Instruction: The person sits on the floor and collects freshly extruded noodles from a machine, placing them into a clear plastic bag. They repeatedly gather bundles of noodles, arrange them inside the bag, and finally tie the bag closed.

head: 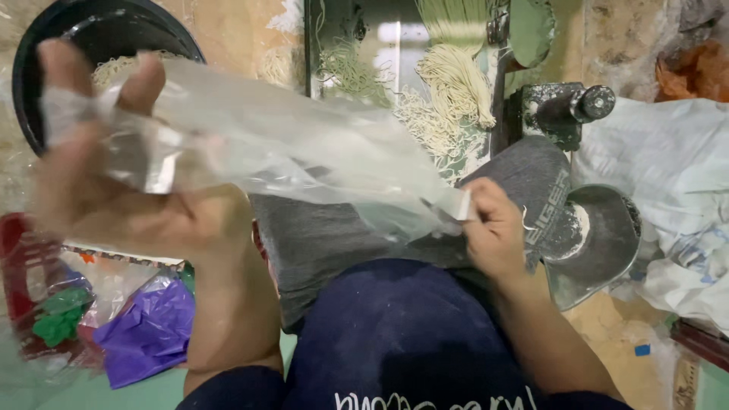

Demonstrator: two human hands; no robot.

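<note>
both hands stretch clear plastic bag (304, 156) open at centre. left hand (114, 175) at 9 o'clock pinches one end, right hand (493, 228) at 3 o'clock pinches other. noodles (456, 83) at 12. next: widen mouth w/o tearing.

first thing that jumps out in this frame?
The clear plastic bag stretched across the middle of the view: the left hand holds its upper-left end, and the right hand pinches its lower-right corner. Behind it, pale noodle strands hang over the metal machine at top centre. A purple bag lies at the lower left.
</note>
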